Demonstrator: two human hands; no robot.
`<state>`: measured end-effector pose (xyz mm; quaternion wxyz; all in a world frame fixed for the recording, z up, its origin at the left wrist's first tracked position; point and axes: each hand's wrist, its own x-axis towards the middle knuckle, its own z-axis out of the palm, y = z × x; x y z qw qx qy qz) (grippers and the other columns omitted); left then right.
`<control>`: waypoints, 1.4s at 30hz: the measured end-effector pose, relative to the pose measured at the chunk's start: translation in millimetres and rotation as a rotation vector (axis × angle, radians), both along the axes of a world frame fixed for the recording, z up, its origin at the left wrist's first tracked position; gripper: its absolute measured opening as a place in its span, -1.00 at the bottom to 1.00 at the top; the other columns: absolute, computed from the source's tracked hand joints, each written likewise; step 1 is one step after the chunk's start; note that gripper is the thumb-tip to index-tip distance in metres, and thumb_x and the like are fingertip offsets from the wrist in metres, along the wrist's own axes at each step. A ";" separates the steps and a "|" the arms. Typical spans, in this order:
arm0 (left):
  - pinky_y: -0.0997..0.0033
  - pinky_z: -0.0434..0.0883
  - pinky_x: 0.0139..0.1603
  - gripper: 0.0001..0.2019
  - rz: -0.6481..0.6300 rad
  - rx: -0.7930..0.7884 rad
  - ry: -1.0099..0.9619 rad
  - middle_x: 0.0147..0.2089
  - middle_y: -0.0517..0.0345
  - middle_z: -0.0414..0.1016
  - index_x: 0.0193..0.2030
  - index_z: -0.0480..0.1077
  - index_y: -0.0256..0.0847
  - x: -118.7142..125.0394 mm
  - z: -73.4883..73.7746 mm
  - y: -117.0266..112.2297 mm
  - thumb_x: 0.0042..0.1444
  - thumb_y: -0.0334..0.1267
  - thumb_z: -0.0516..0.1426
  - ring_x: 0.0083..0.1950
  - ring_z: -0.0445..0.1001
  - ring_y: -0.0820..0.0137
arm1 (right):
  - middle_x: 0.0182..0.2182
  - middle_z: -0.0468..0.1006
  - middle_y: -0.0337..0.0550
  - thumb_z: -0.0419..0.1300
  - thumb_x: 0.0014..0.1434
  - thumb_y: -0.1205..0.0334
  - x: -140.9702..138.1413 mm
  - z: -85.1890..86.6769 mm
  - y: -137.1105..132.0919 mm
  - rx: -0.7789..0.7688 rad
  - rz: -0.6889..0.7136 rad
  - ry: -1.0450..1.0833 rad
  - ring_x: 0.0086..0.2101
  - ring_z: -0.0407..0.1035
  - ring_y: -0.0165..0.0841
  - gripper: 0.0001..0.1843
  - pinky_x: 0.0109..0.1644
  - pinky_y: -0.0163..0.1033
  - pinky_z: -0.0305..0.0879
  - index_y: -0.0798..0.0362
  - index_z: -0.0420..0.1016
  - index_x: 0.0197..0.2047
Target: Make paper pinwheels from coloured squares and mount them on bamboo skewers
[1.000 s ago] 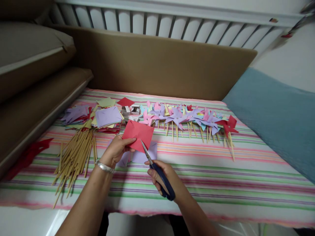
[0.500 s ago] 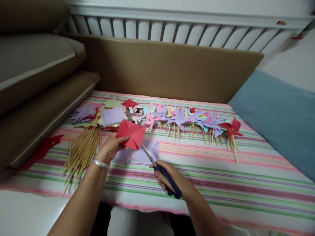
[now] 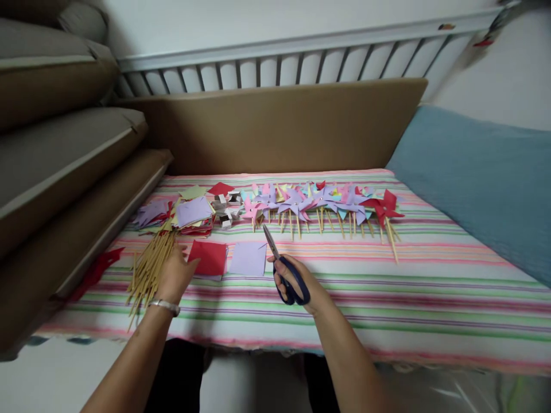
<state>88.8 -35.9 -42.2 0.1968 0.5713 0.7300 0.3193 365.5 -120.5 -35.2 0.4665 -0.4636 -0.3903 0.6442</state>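
My right hand [image 3: 297,287] grips dark blue-handled scissors [image 3: 286,280], their closed-looking blades aimed up and left. Just left of the blade tips lies a lilac paper square [image 3: 248,258] with a cut at its corner. Beside it a red paper square [image 3: 208,257] rests on other paper. My left hand [image 3: 175,272] is by that red square's left edge, holding nothing I can see, its thumb and fingers apart. Partly behind this hand is a bundle of thin wooden sticks [image 3: 150,258].
Finished paper pinwheels [image 3: 297,202] on sticks lie in a row at the back. Left of them are small white boxes [image 3: 226,218] and a stack of coloured paper squares [image 3: 193,212]. Cushions [image 3: 64,195] rise at the left; a brown board [image 3: 275,129] stands behind the striped cloth [image 3: 387,310].
The red square has left my left hand and now lies flat on the cloth side. My left hand has moved left and opened. The scissors stay in my right hand.
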 end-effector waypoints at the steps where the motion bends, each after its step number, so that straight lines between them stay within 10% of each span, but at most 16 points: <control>1: 0.20 0.37 -0.13 -0.54 -0.027 0.079 0.091 -0.08 -0.20 0.47 -0.05 0.34 -0.31 3.8 3.0 -3.8 -0.14 -0.24 0.23 -0.06 0.45 0.10 | -0.62 0.27 -0.40 0.18 0.06 -0.09 0.9 -0.4 0.3 -0.001 -0.024 0.018 -0.68 0.14 -0.56 -0.59 -0.70 -0.46 0.10 0.03 0.30 -0.16; 6: 0.33 0.34 -0.26 -0.65 -0.232 0.024 0.015 -0.26 -0.12 0.53 -0.17 0.39 -0.30 55.2 -3.2 -15.3 -0.10 -0.16 0.20 -0.26 0.50 0.19 | -0.61 0.33 -0.39 0.24 0.02 0.11 2.8 -1.4 -1.8 0.031 -0.106 0.059 -0.64 0.25 -0.49 -0.59 -0.61 -0.39 0.20 0.04 0.26 -0.09; 11: 0.26 0.27 -0.15 -0.45 -0.265 -0.195 0.220 -0.05 -0.37 0.45 0.04 0.23 -0.37 108.9 -11.7 -4.9 -0.08 -0.12 0.19 -0.01 0.42 0.03 | -0.60 0.41 -0.34 0.20 -0.02 0.20 2.5 0.1 -4.5 0.044 -0.152 0.053 -0.57 0.37 -0.40 -0.58 -0.47 -0.27 0.30 0.08 0.22 -0.08; 20: 0.28 0.24 -0.13 -0.33 -0.238 -0.201 0.353 -0.06 -0.36 0.45 0.04 0.19 -0.35 122.5 -14.7 8.2 -0.22 -0.14 0.28 0.02 0.41 0.00 | -0.35 0.54 -0.17 0.19 -0.11 0.30 6.0 4.0 -7.3 0.111 -0.159 -0.087 -0.43 0.34 -0.42 -0.52 -0.44 -0.33 0.14 0.04 0.28 -0.05; 32: 0.48 0.16 -0.45 -0.87 -0.239 -0.086 -0.267 -0.53 0.19 0.41 -0.48 0.38 -0.23 98.9 -37.1 19.0 -0.21 -0.26 0.21 -0.43 0.36 0.37 | -0.45 0.51 -0.21 0.26 -0.12 0.21 0.1 -7.1 5.6 -0.030 -0.271 0.011 -0.34 0.47 -0.29 -0.49 -0.32 -0.26 0.31 0.06 0.27 -0.06; 42: 0.54 0.15 -0.55 -0.72 -0.284 -0.227 -0.916 -0.63 0.28 0.35 -0.61 0.35 -0.27 93.7 -7.4 19.8 -0.39 -0.17 0.33 -0.59 0.23 0.54 | -0.46 0.43 -0.28 0.34 -0.19 0.15 -11.4 -15.1 26.0 -0.038 -0.501 0.005 -0.52 0.36 -0.44 -0.43 -0.52 -0.36 0.20 0.07 0.28 -0.09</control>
